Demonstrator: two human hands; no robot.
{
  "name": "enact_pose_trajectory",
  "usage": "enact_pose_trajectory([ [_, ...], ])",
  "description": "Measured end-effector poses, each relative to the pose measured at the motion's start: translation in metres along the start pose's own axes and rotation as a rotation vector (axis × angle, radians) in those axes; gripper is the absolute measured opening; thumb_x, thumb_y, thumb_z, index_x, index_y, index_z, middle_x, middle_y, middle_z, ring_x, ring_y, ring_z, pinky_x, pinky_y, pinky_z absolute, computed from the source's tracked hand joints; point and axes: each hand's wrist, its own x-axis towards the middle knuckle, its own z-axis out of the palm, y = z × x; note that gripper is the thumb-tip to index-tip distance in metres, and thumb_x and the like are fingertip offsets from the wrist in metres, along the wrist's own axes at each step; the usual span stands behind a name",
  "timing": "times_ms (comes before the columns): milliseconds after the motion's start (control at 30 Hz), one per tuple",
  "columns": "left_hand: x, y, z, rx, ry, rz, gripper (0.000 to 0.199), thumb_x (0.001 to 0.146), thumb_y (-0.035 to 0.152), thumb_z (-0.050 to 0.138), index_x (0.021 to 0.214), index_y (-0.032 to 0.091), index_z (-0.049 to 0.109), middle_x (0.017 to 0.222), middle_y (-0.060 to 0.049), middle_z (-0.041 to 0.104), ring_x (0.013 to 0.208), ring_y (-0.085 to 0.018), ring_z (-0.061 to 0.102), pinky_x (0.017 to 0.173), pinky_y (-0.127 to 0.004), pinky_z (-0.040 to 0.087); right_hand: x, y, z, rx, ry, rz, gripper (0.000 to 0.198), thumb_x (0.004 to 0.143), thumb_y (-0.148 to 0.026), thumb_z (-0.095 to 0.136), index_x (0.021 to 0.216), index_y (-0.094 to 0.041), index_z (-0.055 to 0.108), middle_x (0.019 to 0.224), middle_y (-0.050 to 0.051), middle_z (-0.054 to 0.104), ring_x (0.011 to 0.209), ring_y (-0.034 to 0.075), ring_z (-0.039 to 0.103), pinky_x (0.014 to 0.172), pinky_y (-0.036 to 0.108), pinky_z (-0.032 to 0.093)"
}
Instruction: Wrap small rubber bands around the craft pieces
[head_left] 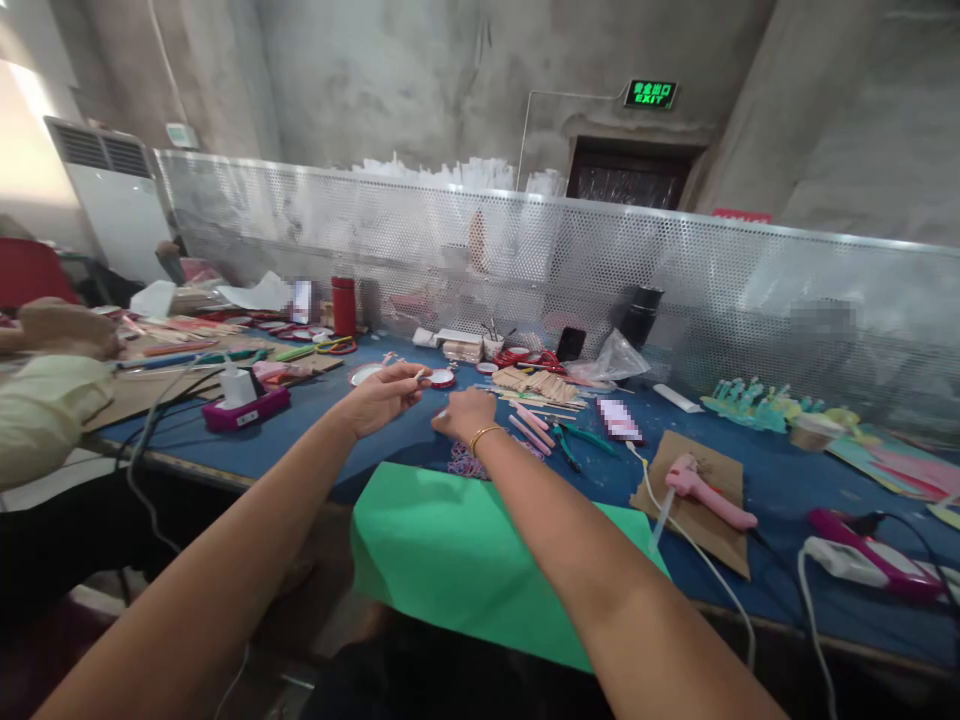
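Observation:
My left hand point(386, 398) is raised over the blue table, its thumb and fingertips pinched on a small pale thing too small to name. My right hand point(466, 412), with a gold bracelet at the wrist, is closed and reaches down to its right; its fingertips also meet on something tiny that I cannot make out. Just below it lies a multicoloured patterned bundle point(466, 462), partly covered by my right arm. A green sheet point(480, 560) hangs over the table's front edge under my forearms. Round red-rimmed tape rolls point(442, 378) lie behind my hands.
Right of my hands are pink sticks point(531, 428), teal-handled pliers point(589, 437), wooden sticks point(536, 385) and a pink glue gun point(705, 492) on cardboard point(679, 455). Cables trail over the front edge. A purple power strip point(247, 408) and another person's sleeve point(41, 415) are at left.

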Motion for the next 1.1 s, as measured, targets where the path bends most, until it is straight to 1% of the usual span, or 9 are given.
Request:
enact_pose_trajectory([
  [100, 0.003, -0.004, 0.01, -0.019, -0.01, -0.002, 0.028, 0.06, 0.011, 0.089, 0.084, 0.016, 0.077, 0.089, -0.005, 0.075, 0.078, -0.012, 0.07, 0.067, -0.018, 0.055, -0.012, 0.025, -0.023, 0.246, 0.093, 0.031, 0.054, 0.084, -0.053, 0.057, 0.118, -0.012, 0.065, 0.119, 0.019, 0.068, 0.111, 0.031, 0.065, 0.092, 0.039, 0.049],
  [233, 0.014, -0.017, 0.04, 0.01, -0.117, -0.041, 0.027, 0.06, 0.014, 0.09, 0.084, 0.015, 0.077, 0.083, -0.004, 0.073, 0.073, -0.009, 0.066, 0.06, -0.015, 0.05, -0.06, 0.071, -0.041, 0.58, 0.405, -0.135, 0.055, 0.088, -0.038, 0.052, 0.137, -0.014, 0.047, 0.128, 0.015, 0.063, 0.11, 0.021, 0.063, 0.094, 0.034, 0.051],
  [300, 0.023, -0.026, 0.06, 0.028, -0.204, -0.062, 0.029, 0.06, 0.015, 0.09, 0.086, 0.015, 0.078, 0.079, -0.003, 0.071, 0.069, -0.008, 0.064, 0.058, -0.014, 0.049, -0.095, 0.093, -0.041, 0.561, 0.582, -0.241, 0.06, 0.084, -0.034, 0.056, 0.139, -0.015, 0.044, 0.133, 0.017, 0.058, 0.117, 0.024, 0.058, 0.099, 0.039, 0.05],
  [400, 0.036, -0.041, 0.094, 0.057, -0.355, -0.078, 0.028, 0.061, 0.015, 0.089, 0.087, 0.016, 0.078, 0.078, -0.003, 0.071, 0.067, -0.008, 0.062, 0.058, -0.015, 0.048, -0.142, 0.119, -0.038, 0.41, 0.67, -0.335, 0.062, 0.08, -0.028, 0.06, 0.139, -0.016, 0.044, 0.133, 0.016, 0.056, 0.127, 0.028, 0.052, 0.109, 0.048, 0.044],
  [567, 0.056, -0.057, 0.137, 0.101, -0.591, -0.093, 0.029, 0.063, 0.017, 0.088, 0.09, 0.017, 0.079, 0.085, -0.005, 0.074, 0.073, -0.012, 0.067, 0.067, -0.02, 0.053, -0.183, 0.141, -0.034, 0.248, 0.667, -0.344, 0.07, 0.078, -0.023, 0.06, 0.145, -0.018, 0.04, 0.137, 0.015, 0.052, 0.131, 0.028, 0.048, 0.113, 0.048, 0.042],
  [700, 0.066, -0.065, 0.148, 0.186, -0.756, -0.189, 0.031, 0.064, 0.023, 0.088, 0.093, 0.017, 0.079, 0.089, -0.007, 0.076, 0.075, -0.014, 0.07, 0.067, -0.02, 0.053, -0.191, 0.15, -0.03, 0.187, 0.635, -0.323, 0.071, 0.078, -0.024, 0.06, 0.146, -0.018, 0.041, 0.136, 0.015, 0.051, 0.13, 0.029, 0.048, 0.113, 0.048, 0.042],
  [800, 0.067, -0.072, 0.144, 0.207, -0.779, -0.233, 0.032, 0.063, 0.025, 0.089, 0.092, 0.017, 0.079, 0.087, -0.007, 0.076, 0.075, -0.014, 0.069, 0.067, -0.02, 0.052, -0.192, 0.153, -0.026, 0.172, 0.583, -0.322, 0.071, 0.078, -0.024, 0.06, 0.146, -0.019, 0.042, 0.134, 0.015, 0.052, 0.127, 0.03, 0.049, 0.111, 0.05, 0.043],
  [900, 0.064, -0.075, 0.137, 0.229, -0.747, -0.225, 0.033, 0.061, 0.025, 0.09, 0.09, 0.015, 0.079, 0.088, -0.01, 0.076, 0.076, -0.017, 0.069, 0.066, -0.023, 0.052, -0.193, 0.152, -0.024, 0.169, 0.543, -0.325, 0.072, 0.078, -0.025, 0.06, 0.147, -0.019, 0.042, 0.135, 0.014, 0.051, 0.128, 0.03, 0.048, 0.112, 0.05, 0.041],
  [1100, 0.058, -0.07, 0.135, 0.267, -0.772, -0.2, 0.028, 0.065, 0.025, 0.086, 0.091, 0.016, 0.08, 0.102, -0.013, 0.077, 0.078, -0.016, 0.068, 0.062, -0.021, 0.049, -0.195, 0.151, -0.025, 0.175, 0.489, -0.328, 0.071, 0.079, -0.026, 0.06, 0.148, -0.022, 0.042, 0.136, 0.013, 0.051, 0.128, 0.031, 0.048, 0.112, 0.051, 0.042],
])
